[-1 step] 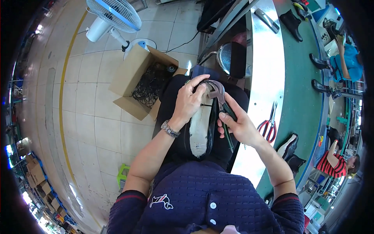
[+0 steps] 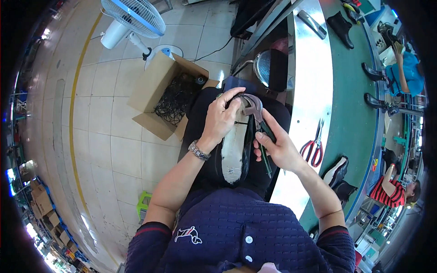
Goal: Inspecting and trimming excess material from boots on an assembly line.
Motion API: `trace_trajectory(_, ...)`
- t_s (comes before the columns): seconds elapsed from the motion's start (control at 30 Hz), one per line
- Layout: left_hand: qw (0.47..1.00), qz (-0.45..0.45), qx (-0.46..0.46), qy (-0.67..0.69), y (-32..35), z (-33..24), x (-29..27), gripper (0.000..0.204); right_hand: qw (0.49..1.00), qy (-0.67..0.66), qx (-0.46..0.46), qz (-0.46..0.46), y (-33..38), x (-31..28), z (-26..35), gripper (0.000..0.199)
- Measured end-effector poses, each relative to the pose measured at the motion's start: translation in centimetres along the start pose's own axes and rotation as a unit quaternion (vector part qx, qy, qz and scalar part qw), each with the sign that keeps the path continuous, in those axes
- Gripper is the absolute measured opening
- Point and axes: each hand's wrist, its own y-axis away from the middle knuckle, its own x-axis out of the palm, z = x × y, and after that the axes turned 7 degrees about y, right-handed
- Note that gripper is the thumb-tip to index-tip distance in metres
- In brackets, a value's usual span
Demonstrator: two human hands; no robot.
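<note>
Across my lap lies a black shoe upper, bottom up, with its pale beige underside (image 2: 232, 152) facing me. My left hand (image 2: 219, 119) is closed around its far end, thumb on the underside and fingers at the far edge. In my right hand (image 2: 280, 145) is a pair of lasting pincers (image 2: 255, 107) with a curved metal head and green handles. The pincers' head rests at the shoe's far right edge, close to my left thumb. What lies between the jaws is too small to tell.
At my right runs a metal-edged bench with a green belt (image 2: 343, 98). Red-handled pliers (image 2: 313, 148) and a metal tool (image 2: 312, 24) lie on its edge; boots (image 2: 340, 29) stand on the belt. Left are an open carton (image 2: 152, 86) and a fan (image 2: 134, 18). Two people work across the bench.
</note>
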Motion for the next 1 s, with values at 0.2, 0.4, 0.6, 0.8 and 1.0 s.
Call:
trace_trajectory(0.2,1.000,-0.001,0.020,-0.010,-0.1,-0.1,0.2,0.030,0.989,0.101,-0.088,-0.066,-0.1,0.9,-2.0,0.064)
trace_trajectory(0.4,0.998,0.016,0.048,0.044,0.0,0.8,-0.7,0.036,0.986,0.168,0.013,0.013,0.9,-1.4,1.4,0.064)
trace_trajectory(0.6,0.984,-0.005,-0.084,0.156,-0.9,0.5,0.0,0.039,0.976,0.220,0.007,0.004,0.7,-1.6,1.9,0.062)
trace_trajectory(0.8,0.997,-0.016,-0.035,0.063,-0.5,1.1,-0.6,0.033,0.922,0.360,-0.122,-0.070,2.1,-1.3,5.1,0.063)
trace_trajectory(1.0,0.994,0.003,0.029,0.103,-1.0,3.0,0.1,0.035,0.816,0.512,-0.176,-0.204,-2.5,0.6,-0.5,0.062)
